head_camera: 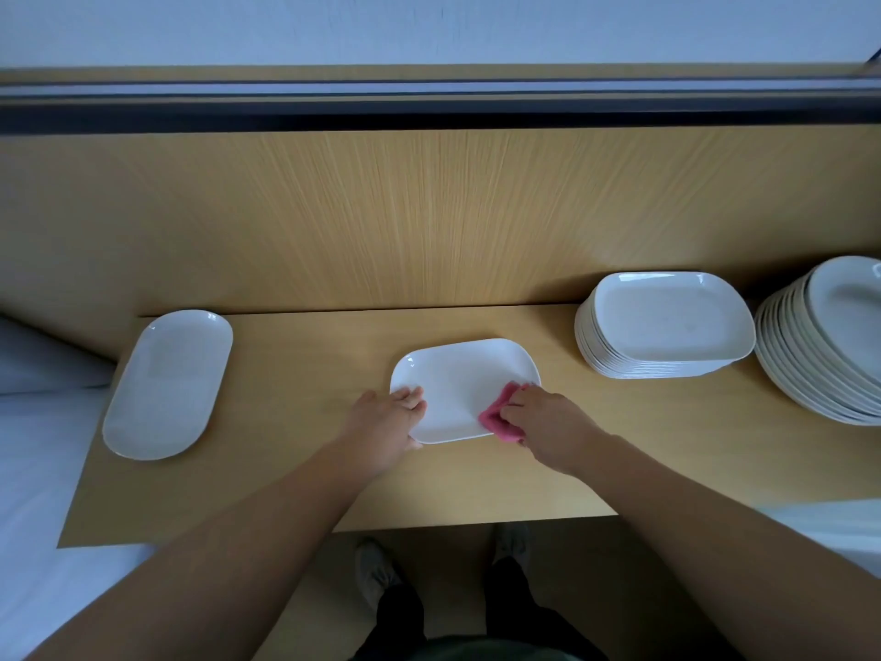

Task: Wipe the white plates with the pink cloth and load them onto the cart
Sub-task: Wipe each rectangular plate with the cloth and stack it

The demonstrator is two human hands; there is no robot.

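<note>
At the middle of the table (305, 469), the white plate (457, 384) lies flat. Wiping pressure on its right near rim could tip it or skid it toward the near edge if the steadying grip slackens. The left hand (386, 422) holds the plate's left near corner, with fingers over the rim and the thumb against the near edge. The right hand (548, 422), knuckles up, bunches the pink cloth (498, 415) in curled fingers on that rim. No cart is in view.

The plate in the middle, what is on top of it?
On the plate lies the pink cloth, at its near right corner, gripped by the right hand; the left hand holds its left edge. What they cover is hidden.
</note>
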